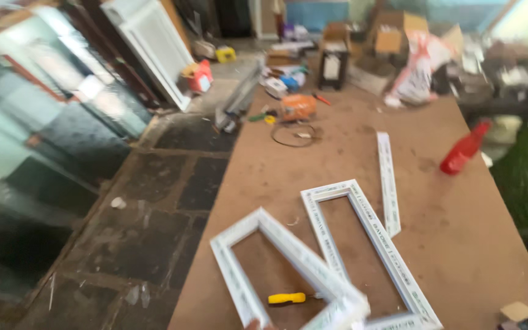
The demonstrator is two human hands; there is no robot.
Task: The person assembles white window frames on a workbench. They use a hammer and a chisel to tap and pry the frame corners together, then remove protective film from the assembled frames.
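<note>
Two white window frames [313,256] lie overlapping on the brown counter [459,232], a yellow-handled screwdriver [288,298] inside the nearer one. A fingertip shows at the bottom edge; the hands' grip cannot be told.

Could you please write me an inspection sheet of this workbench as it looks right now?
Surface: brown board table, dusty, with scuffs and small debris.
Job's things: two white rectangular frames, the near frame overlapping the far frame; a loose white strip beside them; a yellow-handled tool lying inside the near frame.
Clutter: red bottle, orange bag, wire ring, boxes and bags at the far end.
Hands: only a sliver at the bottom edge; grip cannot be told.
Cables: nothing seen.
Surroundings: dark tiled floor, white panel leaning at left; picture blurred.
</note>
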